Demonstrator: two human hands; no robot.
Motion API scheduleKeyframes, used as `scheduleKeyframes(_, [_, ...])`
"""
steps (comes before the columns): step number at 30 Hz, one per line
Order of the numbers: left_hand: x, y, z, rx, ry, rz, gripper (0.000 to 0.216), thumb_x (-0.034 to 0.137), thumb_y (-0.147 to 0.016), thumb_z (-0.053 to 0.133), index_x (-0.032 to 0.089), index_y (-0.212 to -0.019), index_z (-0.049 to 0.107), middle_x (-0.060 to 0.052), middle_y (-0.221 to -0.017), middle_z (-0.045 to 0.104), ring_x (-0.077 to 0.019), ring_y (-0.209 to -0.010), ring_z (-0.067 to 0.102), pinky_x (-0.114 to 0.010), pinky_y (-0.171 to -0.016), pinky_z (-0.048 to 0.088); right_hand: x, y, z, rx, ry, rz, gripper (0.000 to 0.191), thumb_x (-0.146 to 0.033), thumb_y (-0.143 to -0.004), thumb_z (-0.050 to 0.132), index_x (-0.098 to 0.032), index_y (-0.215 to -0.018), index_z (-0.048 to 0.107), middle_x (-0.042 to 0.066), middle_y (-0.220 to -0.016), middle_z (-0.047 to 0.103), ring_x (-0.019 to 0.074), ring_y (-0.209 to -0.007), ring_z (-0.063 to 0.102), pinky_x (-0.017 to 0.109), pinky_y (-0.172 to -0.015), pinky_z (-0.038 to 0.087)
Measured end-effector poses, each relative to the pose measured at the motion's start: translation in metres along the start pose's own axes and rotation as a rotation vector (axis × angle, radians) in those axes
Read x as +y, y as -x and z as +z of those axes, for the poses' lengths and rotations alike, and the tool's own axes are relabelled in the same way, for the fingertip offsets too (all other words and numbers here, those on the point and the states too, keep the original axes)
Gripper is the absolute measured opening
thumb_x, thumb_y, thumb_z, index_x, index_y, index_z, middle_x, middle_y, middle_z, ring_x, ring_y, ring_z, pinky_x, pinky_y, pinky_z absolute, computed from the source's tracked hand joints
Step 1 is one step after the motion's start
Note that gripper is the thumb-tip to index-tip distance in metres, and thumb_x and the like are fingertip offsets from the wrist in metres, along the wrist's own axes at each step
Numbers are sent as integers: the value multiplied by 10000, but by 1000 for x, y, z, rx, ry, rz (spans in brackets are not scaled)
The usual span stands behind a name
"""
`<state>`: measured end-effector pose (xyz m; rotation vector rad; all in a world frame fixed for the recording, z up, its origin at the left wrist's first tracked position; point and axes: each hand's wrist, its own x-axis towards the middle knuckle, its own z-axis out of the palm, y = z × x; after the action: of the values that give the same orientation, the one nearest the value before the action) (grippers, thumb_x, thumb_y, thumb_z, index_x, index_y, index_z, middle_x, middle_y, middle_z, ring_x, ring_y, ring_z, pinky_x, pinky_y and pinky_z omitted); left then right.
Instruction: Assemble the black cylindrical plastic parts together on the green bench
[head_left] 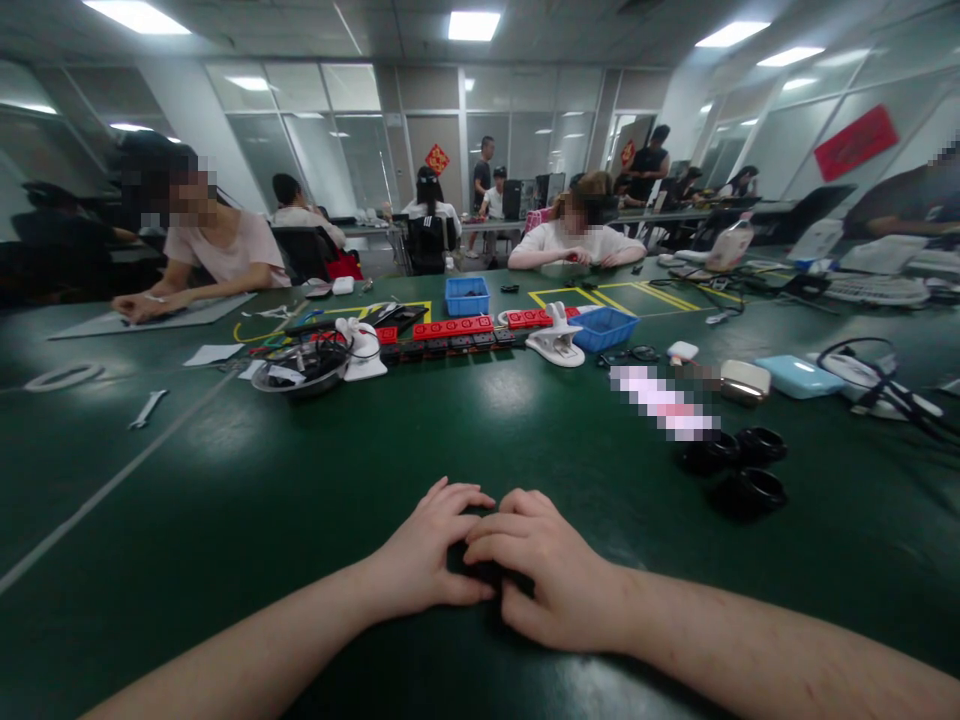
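Observation:
My left hand [420,550] and my right hand [555,570] meet low in the middle of the view, just above the green tabletop [360,450]. Between them is a small black object [484,572], mostly covered by the fingers, so its kind cannot be made out. Both hands curl around it, thumbs on the near side and fingers on the far side. To the right of my hands stand several black, round, cup-like parts [761,490] with open tops.
Farther back are a metal bowl [304,380] of dark parts, red power strips [454,328], a white clip stand [556,340] and blue bins [466,296]. A wrench [148,409] lies left. Cables [892,385] and a light-blue case [799,376] lie right. Other people sit across the table.

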<state>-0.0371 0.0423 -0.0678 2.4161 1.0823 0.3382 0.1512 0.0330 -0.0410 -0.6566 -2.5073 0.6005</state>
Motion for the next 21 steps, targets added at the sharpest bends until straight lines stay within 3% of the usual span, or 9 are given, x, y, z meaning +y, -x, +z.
scheduleKeyframes(6, [-2, 0, 3, 31, -15, 10, 439, 371, -602, 734, 291, -1017, 616, -18, -1216, 498, -283, -1199, 372, -513, -1041, 137, 3, -3, 4, -63, 8, -38, 225, -53, -632, 458, -192, -749, 591, -17, -766, 625, 155, -770, 424, 300, -691, 295])
scheduleKeyframes(11, [-3, -1, 3, 9, -22, 10, 455, 375, -600, 726, 293, -1031, 607, -20, -1204, 500, -295, -1188, 385, -529, -1032, 152, 5, -3, 5, -80, 97, -134, 173, -52, -696, 470, -192, -710, 572, -46, -802, 641, 143, -794, 416, 308, -693, 267])
scheduleKeyframes(17, [0, -1, 2, 4, -45, 2, 521, 382, -611, 722, 263, -1097, 574, -45, -1199, 510, -300, -1185, 388, -531, -1032, 156, 1, 1, -1, -40, 124, -173, 336, -93, -779, 421, -274, -1019, 571, -63, -1148, 563, 165, -898, 422, 325, -733, 288])
scheduleKeyframes(21, [-1, -1, 3, 17, -24, 3, 608, 371, -597, 732, 252, -1156, 524, -56, -1238, 490, -293, -1190, 384, -535, -1033, 147, 0, 5, -3, 138, 57, -87, 397, -131, -696, 423, -175, -1079, 516, 64, -1086, 539, 193, -914, 450, 350, -761, 330])
